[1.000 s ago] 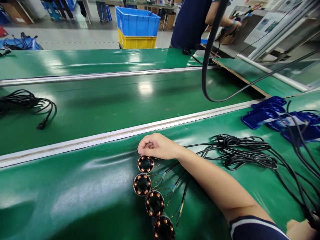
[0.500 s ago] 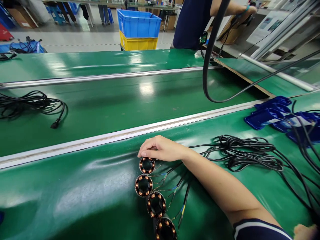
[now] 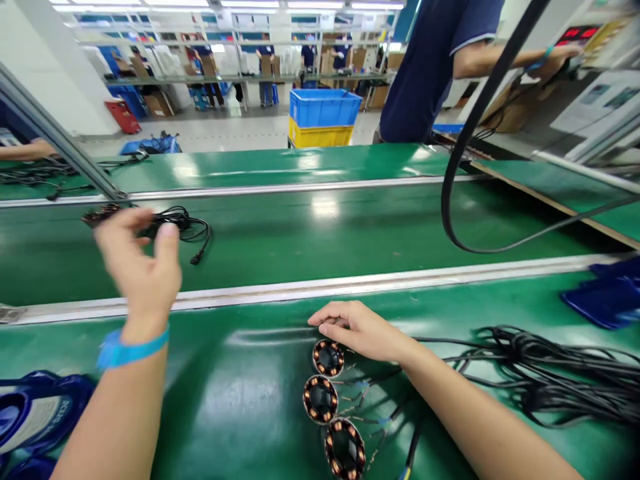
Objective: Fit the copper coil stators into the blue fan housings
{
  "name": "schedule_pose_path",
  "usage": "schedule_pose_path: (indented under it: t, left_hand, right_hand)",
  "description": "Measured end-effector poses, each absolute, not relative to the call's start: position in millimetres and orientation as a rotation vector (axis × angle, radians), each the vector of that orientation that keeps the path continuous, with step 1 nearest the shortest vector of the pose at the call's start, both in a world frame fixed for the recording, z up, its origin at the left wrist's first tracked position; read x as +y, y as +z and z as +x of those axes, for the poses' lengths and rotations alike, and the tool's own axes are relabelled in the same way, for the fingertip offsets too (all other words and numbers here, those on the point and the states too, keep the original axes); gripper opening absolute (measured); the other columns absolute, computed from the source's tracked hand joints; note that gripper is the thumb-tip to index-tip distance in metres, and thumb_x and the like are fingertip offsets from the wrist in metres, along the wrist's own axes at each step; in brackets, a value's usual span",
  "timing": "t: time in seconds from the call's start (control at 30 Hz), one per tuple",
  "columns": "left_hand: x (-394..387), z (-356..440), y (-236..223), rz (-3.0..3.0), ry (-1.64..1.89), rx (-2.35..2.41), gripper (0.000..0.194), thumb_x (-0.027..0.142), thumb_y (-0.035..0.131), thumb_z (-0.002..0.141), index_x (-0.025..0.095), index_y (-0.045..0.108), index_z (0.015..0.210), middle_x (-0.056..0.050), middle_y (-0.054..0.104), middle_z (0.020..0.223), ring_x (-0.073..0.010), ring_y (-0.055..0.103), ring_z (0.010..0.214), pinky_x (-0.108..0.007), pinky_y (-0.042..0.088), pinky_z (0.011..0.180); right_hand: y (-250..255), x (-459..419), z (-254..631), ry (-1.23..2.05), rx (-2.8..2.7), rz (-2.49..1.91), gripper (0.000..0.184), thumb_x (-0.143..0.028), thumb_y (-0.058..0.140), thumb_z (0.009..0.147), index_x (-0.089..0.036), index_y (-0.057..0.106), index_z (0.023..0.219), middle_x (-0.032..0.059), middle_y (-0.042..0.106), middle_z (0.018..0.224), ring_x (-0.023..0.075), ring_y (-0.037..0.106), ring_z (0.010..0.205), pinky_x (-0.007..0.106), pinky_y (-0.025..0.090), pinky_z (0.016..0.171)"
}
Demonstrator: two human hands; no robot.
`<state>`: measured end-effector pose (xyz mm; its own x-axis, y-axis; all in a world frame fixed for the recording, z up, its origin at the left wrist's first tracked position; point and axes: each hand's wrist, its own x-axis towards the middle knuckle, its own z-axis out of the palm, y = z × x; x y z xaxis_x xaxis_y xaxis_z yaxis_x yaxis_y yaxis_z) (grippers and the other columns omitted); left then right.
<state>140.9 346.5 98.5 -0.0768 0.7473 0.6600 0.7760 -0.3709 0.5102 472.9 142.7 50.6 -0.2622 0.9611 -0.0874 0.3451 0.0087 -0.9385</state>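
My left hand (image 3: 143, 260), blurred, reaches over the green conveyor belt (image 3: 280, 240) with thumb and fingers apart. Just beyond its fingers lies a copper-wound motor stator (image 3: 100, 215), partly hidden, beside a bundle of black power cable (image 3: 183, 223). On the near green bench my right hand (image 3: 355, 327) rests loosely bent, thumb apart from the fingers, holding nothing that I can see. Right below it begins a row of three stators, a far one (image 3: 328, 358), a middle one (image 3: 321, 399) and a near one (image 3: 345, 449), with thin wires leading right.
Coiled black cables (image 3: 525, 367) lie on the right of the bench. Dark blue plastic housings (image 3: 30, 413) sit at lower left, more blue parts (image 3: 605, 297) at right. A thick black cable (image 3: 450, 193) hangs in a loop. A co-worker (image 3: 425, 73) stands across the line.
The view has swung up and left. My left hand has come into view, stretched out over the belt. My right hand stays at the far end of the stator row.
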Motion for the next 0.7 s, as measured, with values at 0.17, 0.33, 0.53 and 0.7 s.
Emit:
schedule_pose_path:
  t: [0.17, 0.33, 0.53, 0.7]
  left_hand:
    - [405, 151, 54, -2.197, -1.010, -2.064, 0.055, 0.047, 0.060, 0.091, 0.011, 0.060, 0.132, -0.022, 0.063, 0.125, -0.0408, 0.057, 0.123, -0.062, 0.046, 0.104]
    - [440, 167, 26, -2.315, -0.766, -2.133, 0.048, 0.048, 0.066, 0.092, 0.014, 0.062, 0.126, -0.015, 0.061, 0.133, -0.0335, 0.051, 0.132, -0.060, 0.033, 0.117]
    - [422, 205, 41, -2.612, -0.858, -2.058, 0.043, 0.045, 0.053, 0.103, 0.014, 0.056, 0.133, -0.012, 0.066, 0.122, -0.0246, 0.065, 0.110, -0.050, 0.051, 0.103]
    - [372, 239, 68, -3.187, -0.844, -1.537, 0.049, 0.051, 0.035, 0.107, 0.018, 0.059, 0.134, -0.009, 0.072, 0.115, -0.0193, 0.069, 0.103, -0.034, 0.056, 0.094]
  right_hand:
    - [45, 146, 467, 1.305, -1.660, -1.406, 0.033, -0.042, 0.062, 0.096, -0.017, 0.075, 0.114, 0.0067, 0.074, 0.096, 0.0199, 0.067, 0.083, 0.030, 0.052, 0.075]
    - [43, 147, 466, 1.302, -1.658, -1.459, 0.033, -0.044, 0.062, 0.096, -0.019, 0.075, 0.114, 0.0065, 0.073, 0.099, 0.0204, 0.065, 0.087, 0.030, 0.051, 0.077]
    - [39, 146, 465, 1.352, -1.643, -1.466, 0.039, -0.052, 0.062, 0.096, -0.020, 0.075, 0.114, 0.0073, 0.072, 0.101, 0.0221, 0.064, 0.088, 0.031, 0.049, 0.076]
    - [31, 150, 468, 1.244, -1.523, -1.470, 0.044, -0.060, 0.065, 0.094, -0.021, 0.073, 0.113, 0.0079, 0.072, 0.104, 0.0266, 0.064, 0.096, 0.038, 0.050, 0.086]
